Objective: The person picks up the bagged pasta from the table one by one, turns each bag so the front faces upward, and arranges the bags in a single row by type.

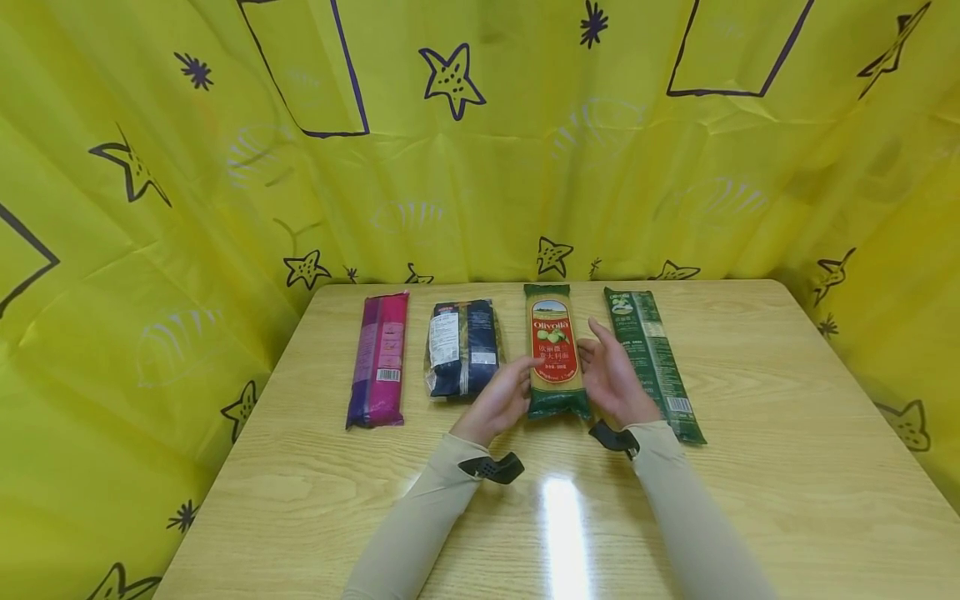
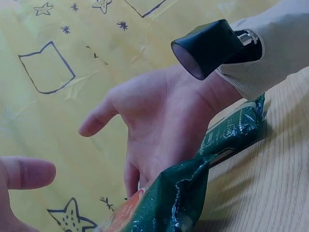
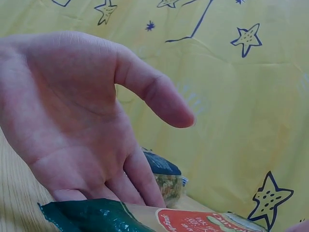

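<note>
Beige sleeves (image 1: 408, 533) lie nearest my head camera; beyond them the red-labelled spaghetti packet (image 1: 555, 367) sits between left hand (image 1: 497, 403) and right hand (image 1: 617, 383); both hands loosely extended, thumbs apart from fingers; wrist views alone show me palms, fingertips hidden behind the packet; only head view shows the pink packet (image 1: 380, 362).

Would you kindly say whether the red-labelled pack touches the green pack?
Apart: the head view shows bare table and the right hand between the red-labelled pack and the green pack.
</note>
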Tool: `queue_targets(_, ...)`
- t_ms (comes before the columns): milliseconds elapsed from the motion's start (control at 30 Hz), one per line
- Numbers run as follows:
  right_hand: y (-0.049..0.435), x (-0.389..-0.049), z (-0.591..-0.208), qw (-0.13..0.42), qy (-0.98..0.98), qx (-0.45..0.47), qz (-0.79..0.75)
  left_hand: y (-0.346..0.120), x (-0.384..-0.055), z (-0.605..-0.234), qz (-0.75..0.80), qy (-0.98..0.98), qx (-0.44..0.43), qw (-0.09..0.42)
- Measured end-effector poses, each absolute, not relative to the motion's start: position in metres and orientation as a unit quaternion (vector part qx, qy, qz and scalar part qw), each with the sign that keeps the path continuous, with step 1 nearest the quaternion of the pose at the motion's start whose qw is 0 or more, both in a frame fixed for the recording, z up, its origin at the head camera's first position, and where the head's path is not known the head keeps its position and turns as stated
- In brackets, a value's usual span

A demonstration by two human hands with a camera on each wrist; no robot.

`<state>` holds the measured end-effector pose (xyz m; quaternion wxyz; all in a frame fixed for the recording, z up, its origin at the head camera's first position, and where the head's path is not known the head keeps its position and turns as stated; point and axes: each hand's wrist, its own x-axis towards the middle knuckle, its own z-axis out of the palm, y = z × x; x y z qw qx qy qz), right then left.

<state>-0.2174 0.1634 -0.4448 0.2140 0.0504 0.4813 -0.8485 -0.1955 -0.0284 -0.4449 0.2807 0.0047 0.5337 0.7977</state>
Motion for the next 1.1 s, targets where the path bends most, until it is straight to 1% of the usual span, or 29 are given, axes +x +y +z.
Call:
queue_targets(967, 0.1618, -0.2160, -0.4439, 0.207, 0.470, 0.053, -0.856, -0.0256, -0.1948, -0.4437, 0.792, 0.549, -0.009, 0.268)
queue_targets(1100, 0.1625, -0.2148, -0.4421, 0.187, 0.467, 0.062, -0.862, -0.0262, -0.1945, -0.4429, 0.791, 0.550, -0.001, 0.268)
